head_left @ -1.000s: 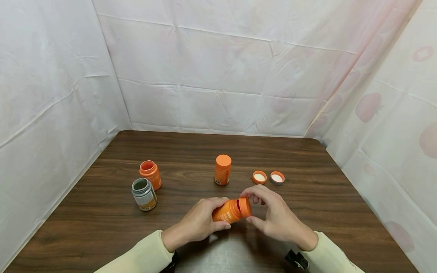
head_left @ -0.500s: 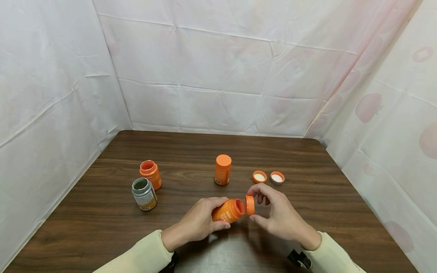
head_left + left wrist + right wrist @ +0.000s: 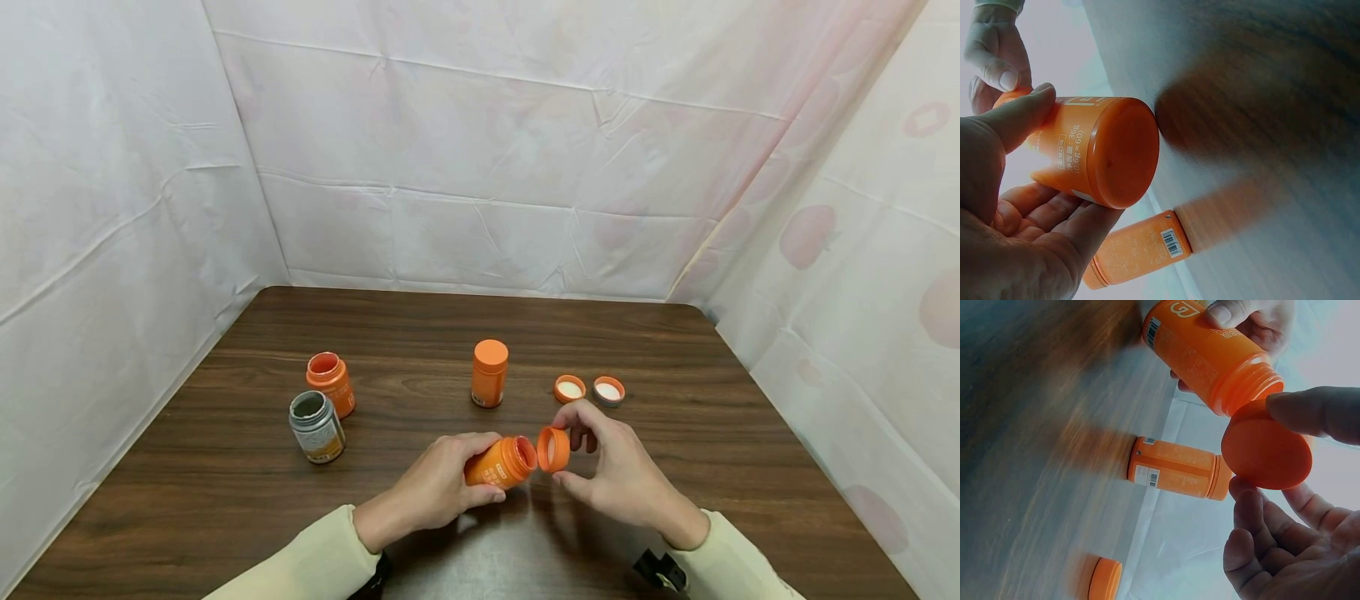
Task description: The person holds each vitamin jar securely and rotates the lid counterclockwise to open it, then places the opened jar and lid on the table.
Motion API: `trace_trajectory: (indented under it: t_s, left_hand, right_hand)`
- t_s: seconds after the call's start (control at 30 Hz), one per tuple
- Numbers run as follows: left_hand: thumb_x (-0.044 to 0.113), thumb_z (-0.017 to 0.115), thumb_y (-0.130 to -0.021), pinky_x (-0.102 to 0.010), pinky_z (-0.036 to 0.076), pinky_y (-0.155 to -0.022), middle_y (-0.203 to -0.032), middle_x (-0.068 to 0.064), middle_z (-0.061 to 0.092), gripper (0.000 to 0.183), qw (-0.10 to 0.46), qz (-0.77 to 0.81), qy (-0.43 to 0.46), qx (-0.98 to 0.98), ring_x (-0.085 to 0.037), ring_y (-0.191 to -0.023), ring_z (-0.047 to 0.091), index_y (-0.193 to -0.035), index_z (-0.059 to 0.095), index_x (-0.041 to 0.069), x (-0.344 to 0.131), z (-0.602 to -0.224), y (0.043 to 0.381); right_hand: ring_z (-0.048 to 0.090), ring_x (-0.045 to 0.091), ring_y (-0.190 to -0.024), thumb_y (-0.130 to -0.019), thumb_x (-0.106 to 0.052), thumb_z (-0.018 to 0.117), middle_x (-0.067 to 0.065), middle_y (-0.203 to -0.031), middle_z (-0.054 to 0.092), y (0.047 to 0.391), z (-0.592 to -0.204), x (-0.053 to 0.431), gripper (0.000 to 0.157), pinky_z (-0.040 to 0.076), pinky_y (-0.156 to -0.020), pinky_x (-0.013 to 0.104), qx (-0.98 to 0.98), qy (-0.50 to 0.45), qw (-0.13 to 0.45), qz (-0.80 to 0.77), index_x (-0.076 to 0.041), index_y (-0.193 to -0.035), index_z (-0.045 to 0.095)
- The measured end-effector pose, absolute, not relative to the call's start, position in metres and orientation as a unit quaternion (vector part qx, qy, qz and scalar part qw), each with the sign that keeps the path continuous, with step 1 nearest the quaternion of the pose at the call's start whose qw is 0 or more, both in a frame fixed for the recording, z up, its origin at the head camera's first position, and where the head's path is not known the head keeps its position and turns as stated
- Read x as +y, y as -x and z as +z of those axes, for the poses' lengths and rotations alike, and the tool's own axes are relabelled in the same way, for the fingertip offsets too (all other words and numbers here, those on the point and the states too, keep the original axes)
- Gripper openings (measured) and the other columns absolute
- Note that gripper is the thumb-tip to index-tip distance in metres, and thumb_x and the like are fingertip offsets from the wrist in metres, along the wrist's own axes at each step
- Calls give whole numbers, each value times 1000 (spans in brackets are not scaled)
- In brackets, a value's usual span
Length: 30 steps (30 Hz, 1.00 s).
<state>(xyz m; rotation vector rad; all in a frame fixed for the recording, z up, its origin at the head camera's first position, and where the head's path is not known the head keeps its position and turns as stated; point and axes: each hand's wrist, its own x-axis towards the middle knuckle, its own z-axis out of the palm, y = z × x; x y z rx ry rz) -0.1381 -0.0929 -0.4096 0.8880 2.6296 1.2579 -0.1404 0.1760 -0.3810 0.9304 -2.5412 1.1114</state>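
Note:
My left hand (image 3: 438, 483) grips an orange bottle (image 3: 498, 465) around its body. The bottle is tilted, its uncovered threaded mouth turned to the right; the left wrist view shows its round base (image 3: 1125, 153). My right hand (image 3: 622, 467) pinches an orange screw cap (image 3: 553, 450) between thumb and fingers. In the head view the cap's hollow underside partly faces the bottle mouth, just right of it. The right wrist view shows the cap's smooth top (image 3: 1266, 453) close to the bottle's threads (image 3: 1247, 384); whether they touch I cannot tell.
A capped orange bottle (image 3: 490, 375) stands upright behind the hands. Two caps, one orange (image 3: 570, 389) and one grey-sided (image 3: 609, 391), lie with their pale insides up at the right. An uncapped orange bottle (image 3: 332, 385) and an uncapped grey bottle (image 3: 318, 429) stand at the left.
The cap has come off the bottle mouth and moved right in my right hand, and its underside has turned more toward the head view. My left hand and its bottle have barely moved.

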Motion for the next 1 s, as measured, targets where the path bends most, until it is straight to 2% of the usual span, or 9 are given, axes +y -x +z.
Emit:
trace_trajectory:
  t_s: [0.27, 0.53, 0.8, 1.0]
  left_hand:
    - [21, 87, -84, -26, 50, -77, -100, 15, 64, 42, 47, 413, -292, 861, -5, -84, 59, -119, 67, 28, -93, -410, 138]
    - [20, 88, -83, -26, 49, -77, -98, 15, 63, 41, 42, 410, -295, 862, -5, -83, 58, -118, 67, 28, -94, -410, 139]
    - [20, 88, -84, -27, 50, -78, -99, 15, 64, 41, 45, 413, -292, 861, -5, -84, 59, -119, 67, 27, -94, -409, 139]
    - [21, 87, -84, -27, 50, -78, -98, 15, 64, 40, 52, 422, -285, 859, -5, -84, 59, -119, 68, 27, -94, -408, 138]
  right_hand:
    - [59, 11, -81, -64, 0, 93, -13, -96, 62, 140, -382, 178, 61, 46, -69, 28, -868, -299, 93, 386, -18, -112, 59]
    - [62, 19, -80, -67, 2, 91, -5, -103, 68, 141, -383, 179, 64, 47, -68, 28, -863, -300, 92, 395, -17, -121, 61]
    - [62, 19, -81, -68, 2, 91, -6, -102, 69, 141, -383, 181, 60, 50, -69, 32, -866, -281, 96, 402, -16, -118, 64]
    - [61, 14, -80, -66, 2, 93, -7, -102, 68, 141, -383, 182, 60, 48, -69, 30, -865, -282, 105, 402, -16, -116, 63]
